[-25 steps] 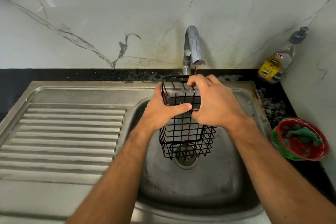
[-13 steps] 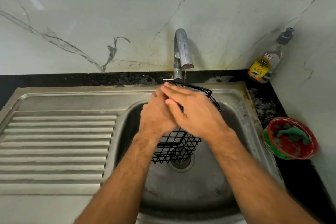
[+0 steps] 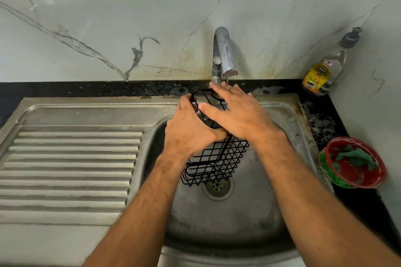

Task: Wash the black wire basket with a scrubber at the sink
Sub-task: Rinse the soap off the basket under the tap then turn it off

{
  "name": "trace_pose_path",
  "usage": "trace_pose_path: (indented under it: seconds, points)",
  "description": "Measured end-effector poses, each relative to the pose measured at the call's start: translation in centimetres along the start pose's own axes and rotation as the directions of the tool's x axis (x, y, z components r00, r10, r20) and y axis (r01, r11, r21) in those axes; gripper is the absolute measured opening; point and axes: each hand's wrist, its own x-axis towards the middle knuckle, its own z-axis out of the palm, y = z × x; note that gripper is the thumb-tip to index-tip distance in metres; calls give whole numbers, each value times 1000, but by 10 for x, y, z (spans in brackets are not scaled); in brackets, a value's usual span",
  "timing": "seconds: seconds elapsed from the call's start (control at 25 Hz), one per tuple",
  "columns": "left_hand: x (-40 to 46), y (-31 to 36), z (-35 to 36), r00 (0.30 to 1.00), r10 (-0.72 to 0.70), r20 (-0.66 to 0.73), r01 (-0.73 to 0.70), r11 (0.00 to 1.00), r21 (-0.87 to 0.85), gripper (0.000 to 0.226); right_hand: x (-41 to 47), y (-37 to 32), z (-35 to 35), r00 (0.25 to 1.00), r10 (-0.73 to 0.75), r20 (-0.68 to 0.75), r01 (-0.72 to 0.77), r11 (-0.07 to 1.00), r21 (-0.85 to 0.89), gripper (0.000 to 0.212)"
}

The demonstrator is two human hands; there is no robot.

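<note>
from my remote seat, two bare forearms rise from the bottom edge of the frame and meet over the steel sink (image 3: 256, 219), whose drain (image 3: 218, 187) sits just below centre. the black wire basket (image 3: 213, 161) hangs tilted above that drain, its lattice end low and near me, its rim end raised toward the tap. the left hand (image 3: 188, 131) grips the basket's left side, fingers curled over the rim wire at centre frame. the right hand (image 3: 235, 112) lies across the upper part of the basket with fingers stretched out nearly straight, thumb pointing left; i cannot tell whether it closes on any wire underneath. left of the bowl, the ribbed draining board (image 3: 71, 165) fills the lower left of the frame. at the right edge, on the dark surface (image 3: 321, 119), a red and green bowl (image 3: 325, 167) holds a green scrubber (image 3: 355, 158). farther back, the chrome tap (image 3: 223, 54) curves over the hands at upper centre, a thin stream of water (image 3: 227, 81) falling onto the right hand's fingers. in the upper right corner a pump bottle of dish gel (image 3: 325, 71) with a yellow label stands against the veined marble wall (image 3: 108, 17).
</note>
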Motion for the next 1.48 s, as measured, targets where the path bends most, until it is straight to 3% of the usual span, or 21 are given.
trace_pose_path:
  seconds: [0.04,0.08,0.16,0.24,0.32,0.4,0.52,0.6,0.68,0.76,0.92,1.04,1.12,1.24,1.28,1.4,1.48]
  points:
    - [0,-1,-1,1000,14,0,-14,1000,-26,103,-1,-6,5,996,-64,-64,63,998,-26,63]
    - [-1,-2,-1,999,34,2,-34,998,-47,95,-2,-15,12,956,-229,-185,220,973,-64,53]
    - [-3,-10,-2,999,17,-32,-21,992,-126,85,-7,-23,26,749,-521,-409,536,839,-87,34]
    - [-10,-14,-4,996,-71,-52,55,964,-261,89,-2,-6,27,611,-575,-544,651,756,-68,27]
    - [-16,-14,-2,994,-104,-35,87,944,-317,97,1,14,32,546,-538,-642,607,783,-140,23]
    - [-20,-11,2,990,-134,-51,110,939,-327,97,-5,23,42,583,-411,-701,443,884,-149,28]
    - [-19,-12,8,962,-263,-76,208,882,-422,96,-21,15,59,766,-96,-636,174,983,60,58]
    - [-19,-17,9,949,-314,-29,260,831,-491,89,-26,9,60,820,30,-571,152,951,268,72]
    - [-23,-22,12,936,-352,16,294,755,-586,73,-27,3,53,868,202,-454,12,904,426,94]
    - [-28,-24,12,918,-394,47,323,674,-665,56,-28,-4,46,894,302,-330,-118,870,478,100]
    - [-31,-32,8,877,-446,180,432,565,-703,74,-20,2,29,971,155,-180,-79,926,370,85]
    - [-28,-35,-1,868,-444,222,466,576,-671,74,-12,16,18,995,53,-85,-9,891,454,51]
    - [-26,-30,-9,879,-409,245,464,615,-638,73,-11,21,19,993,24,-119,29,905,424,27]
    - [-14,-24,-21,919,-379,112,384,786,-484,124,-12,20,20,991,-38,-126,81,931,357,15]
    - [-6,-23,-25,946,-311,86,318,855,-410,124,-11,20,19,989,-81,-121,113,950,290,15]
    - [10,-11,-35,943,-113,312,185,959,-212,95,-8,16,13,979,-177,-103,188,975,115,26]
    - [15,-10,-36,900,-58,432,154,969,-192,99,-6,16,7,973,-203,-107,216,967,134,33]
